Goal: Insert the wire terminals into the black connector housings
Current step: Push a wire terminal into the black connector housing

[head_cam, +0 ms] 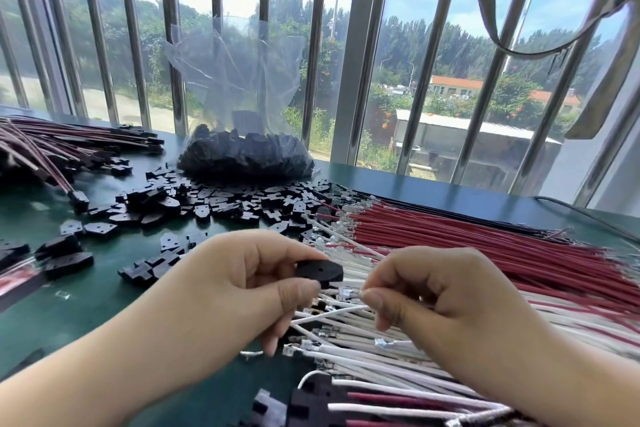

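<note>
Progress reads as partial, so scan the frame from its left edge. At upper left your finished pile [69,146] lies on the green bench [104,288]: red and white leads that already end in black housings, which I judge to be completed work. Moving right, loose housings [207,201] scatter across the upper middle of the bench, with a clear bag [242,149] of more behind them near the window bars, so plenty remains.

At centre, your left hand [242,281] has its grip closed on one black connector housing [320,272], pinched between thumb and forefinger just above the wire stock. Its flat face with the small round hole looks up and toward you, and its mating edge points right, toward your other hand. Its long axis seems to run roughly left to right across the frame, slightly tilted; the exact slot openings are too small to tell.

Just right of it, your right hand [450,298] holds a narrow pinch on a white wire [332,314] close behind its metal terminal [349,291]. The terminal points left at the housing, its axis nearly level with the frame, tip just beside the housing's lower right edge. Whether it has entered a slot I cannot tell; I judge it not yet seated.

Further right, the white wires [398,357] and red wires [485,246] fan out across the bench to the right edge, terminals facing left, still bare. At lower centre a few wired housings [311,402] lie near you.
</note>
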Action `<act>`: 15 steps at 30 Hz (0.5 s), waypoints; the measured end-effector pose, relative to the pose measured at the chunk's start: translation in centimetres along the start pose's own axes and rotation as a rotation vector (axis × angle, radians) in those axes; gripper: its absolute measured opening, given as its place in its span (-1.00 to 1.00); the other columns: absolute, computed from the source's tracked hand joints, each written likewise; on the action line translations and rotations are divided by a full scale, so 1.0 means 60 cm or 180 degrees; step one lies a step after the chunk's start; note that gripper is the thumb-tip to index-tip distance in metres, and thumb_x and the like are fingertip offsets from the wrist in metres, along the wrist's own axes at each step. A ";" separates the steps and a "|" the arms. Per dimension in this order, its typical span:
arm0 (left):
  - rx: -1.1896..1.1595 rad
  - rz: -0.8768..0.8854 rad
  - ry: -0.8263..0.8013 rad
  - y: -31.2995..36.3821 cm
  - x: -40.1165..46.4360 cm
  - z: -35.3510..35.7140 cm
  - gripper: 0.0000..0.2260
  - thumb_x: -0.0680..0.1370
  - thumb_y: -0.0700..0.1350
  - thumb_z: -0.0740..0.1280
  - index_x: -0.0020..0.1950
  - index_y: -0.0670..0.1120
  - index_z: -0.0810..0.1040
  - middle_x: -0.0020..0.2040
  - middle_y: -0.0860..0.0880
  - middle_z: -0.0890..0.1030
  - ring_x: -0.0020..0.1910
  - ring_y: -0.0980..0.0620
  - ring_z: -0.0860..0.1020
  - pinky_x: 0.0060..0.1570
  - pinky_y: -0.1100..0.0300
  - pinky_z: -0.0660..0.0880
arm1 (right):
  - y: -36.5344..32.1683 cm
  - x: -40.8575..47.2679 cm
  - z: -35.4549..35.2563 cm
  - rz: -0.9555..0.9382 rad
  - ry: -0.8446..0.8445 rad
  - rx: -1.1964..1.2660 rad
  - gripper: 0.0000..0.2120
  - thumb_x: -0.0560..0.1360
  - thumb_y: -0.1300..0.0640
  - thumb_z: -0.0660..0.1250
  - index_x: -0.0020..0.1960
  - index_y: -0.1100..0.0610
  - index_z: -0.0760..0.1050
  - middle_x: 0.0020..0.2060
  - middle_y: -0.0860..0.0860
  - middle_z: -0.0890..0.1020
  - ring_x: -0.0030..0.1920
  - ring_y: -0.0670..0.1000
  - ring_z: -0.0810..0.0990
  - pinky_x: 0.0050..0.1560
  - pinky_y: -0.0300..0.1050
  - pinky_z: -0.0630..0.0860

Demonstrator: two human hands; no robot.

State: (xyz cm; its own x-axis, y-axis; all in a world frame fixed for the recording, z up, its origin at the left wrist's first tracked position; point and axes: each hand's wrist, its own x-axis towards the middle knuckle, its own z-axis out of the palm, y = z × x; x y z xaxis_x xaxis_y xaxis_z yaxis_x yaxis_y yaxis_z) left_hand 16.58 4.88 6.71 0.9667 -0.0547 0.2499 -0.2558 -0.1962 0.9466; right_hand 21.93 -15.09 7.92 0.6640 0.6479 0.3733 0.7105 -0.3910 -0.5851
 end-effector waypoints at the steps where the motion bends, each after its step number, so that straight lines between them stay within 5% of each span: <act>1: 0.0072 -0.0021 -0.0051 0.000 0.001 0.002 -0.77 0.31 -0.11 0.43 -0.09 0.15 0.66 -0.48 -0.05 0.56 -0.56 0.05 0.47 -0.50 0.27 0.46 | 0.001 0.000 0.000 -0.0013 0.0001 -0.0010 -0.92 0.43 0.07 0.41 -0.19 -0.10 0.55 -0.46 -0.24 0.60 -0.53 -0.22 0.43 -0.48 -0.48 0.30; 4: 0.0160 -0.0116 -0.0176 -0.002 0.001 0.008 -0.74 0.40 -0.21 0.43 -0.07 0.16 0.65 -0.52 -0.03 0.54 -0.57 0.07 0.48 -0.49 0.29 0.46 | 0.001 -0.002 -0.001 -0.0074 -0.0016 -0.0020 -0.91 0.42 0.08 0.43 -0.20 -0.09 0.56 -0.45 -0.24 0.61 -0.52 -0.22 0.44 -0.47 -0.48 0.30; 8: -0.0274 -0.0289 -0.0289 0.000 -0.004 0.008 -0.72 0.22 -0.02 0.42 -0.08 0.09 0.67 -0.50 -0.06 0.56 -0.56 0.01 0.50 -0.48 0.28 0.47 | 0.002 -0.003 -0.003 -0.0255 -0.0008 -0.0286 -0.93 0.43 0.04 0.43 -0.16 -0.09 0.55 -0.40 -0.24 0.63 -0.48 -0.23 0.49 -0.44 -0.50 0.32; 12: -0.0593 -0.0512 -0.0378 -0.008 -0.001 0.003 -0.78 0.33 -0.05 0.55 -0.08 -0.05 0.68 -0.46 -0.08 0.56 -0.56 0.01 0.49 -0.42 0.14 0.46 | -0.001 -0.006 -0.006 -0.0530 -0.0054 -0.0872 -0.89 0.43 -0.06 0.33 -0.22 -0.06 0.53 -0.35 -0.21 0.60 -0.37 -0.31 0.52 -0.35 -0.54 0.34; 15: -0.0720 -0.0606 -0.0402 -0.013 -0.001 -0.003 -0.66 0.22 -0.02 0.53 -0.06 -0.08 0.68 -0.44 -0.08 0.54 -0.55 0.02 0.48 -0.33 0.07 0.40 | -0.002 -0.005 -0.006 -0.0456 -0.0129 -0.0780 -0.89 0.45 -0.08 0.29 -0.19 -0.08 0.51 -0.33 -0.22 0.61 -0.37 -0.28 0.52 -0.35 -0.52 0.34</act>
State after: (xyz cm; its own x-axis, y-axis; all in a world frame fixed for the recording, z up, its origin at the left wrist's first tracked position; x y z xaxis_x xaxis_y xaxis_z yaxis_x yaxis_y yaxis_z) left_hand 16.70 5.20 6.01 0.9855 -0.1618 0.0501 -0.0496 0.0072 0.9987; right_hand 21.72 -15.46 8.13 0.5463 0.7316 0.4077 0.8349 -0.4367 -0.3351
